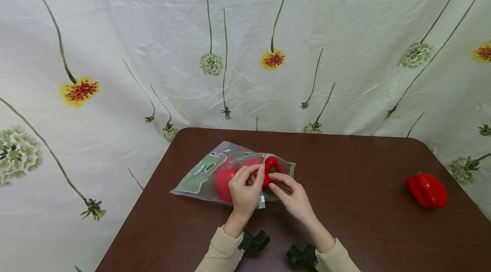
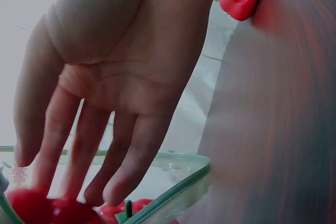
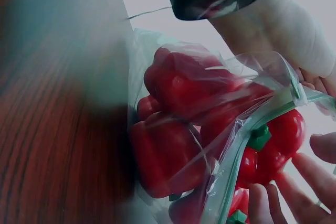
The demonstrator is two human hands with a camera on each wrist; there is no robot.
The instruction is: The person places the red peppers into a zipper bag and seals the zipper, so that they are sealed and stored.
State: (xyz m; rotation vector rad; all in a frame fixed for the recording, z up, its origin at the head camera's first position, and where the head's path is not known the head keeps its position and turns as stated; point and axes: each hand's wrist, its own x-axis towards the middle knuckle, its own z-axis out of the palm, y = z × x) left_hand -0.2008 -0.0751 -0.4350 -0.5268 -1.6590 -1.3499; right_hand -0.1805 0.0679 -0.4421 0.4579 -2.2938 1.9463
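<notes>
A clear zip bag (image 1: 209, 174) with a green print and green-edged mouth lies on the table, several red bell peppers (image 3: 163, 153) inside it. My left hand (image 1: 245, 193) pinches the near side of the bag's mouth between thumb and fingers. At the opening sits a red bell pepper (image 3: 286, 135) with a green stem, just inside the green rim. My right hand (image 1: 293, 199) has its fingers extended into the mouth, fingertips touching that pepper. The thumb stands apart from the fingers.
Another red bell pepper (image 1: 426, 191) lies by itself on the right of the dark brown table (image 1: 356, 169). A white cloth (image 1: 245, 80) printed with flowers hangs behind the table. Each wrist wears a black device (image 1: 255, 241).
</notes>
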